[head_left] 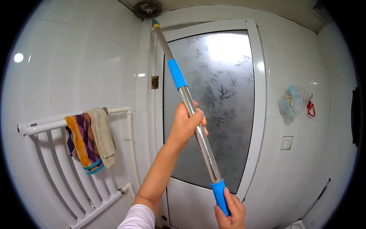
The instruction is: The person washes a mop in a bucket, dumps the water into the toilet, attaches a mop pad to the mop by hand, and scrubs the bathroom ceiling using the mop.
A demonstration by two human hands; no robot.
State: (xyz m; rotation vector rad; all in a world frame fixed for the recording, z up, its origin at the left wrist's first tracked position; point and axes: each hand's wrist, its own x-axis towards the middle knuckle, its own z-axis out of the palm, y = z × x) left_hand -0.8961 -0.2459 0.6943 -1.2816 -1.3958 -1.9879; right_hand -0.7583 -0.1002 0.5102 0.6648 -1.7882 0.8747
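A long metal telescopic pole with blue grips slants from lower right to upper left. My left hand is wrapped round its bare metal middle, below the upper blue sleeve. Lower down, my right hand grips the blue end handle. At the pole's far end, past a green and yellow joint, a dark round brush head is up at the ceiling corner above the door. Whether its bristles touch the surface I cannot tell.
Behind the pole stands a white-framed frosted glass door. To the left, a white radiator carries a striped towel and a beige cloth. On the right wall are a hanging plastic bag, a red hook-like item and a switch.
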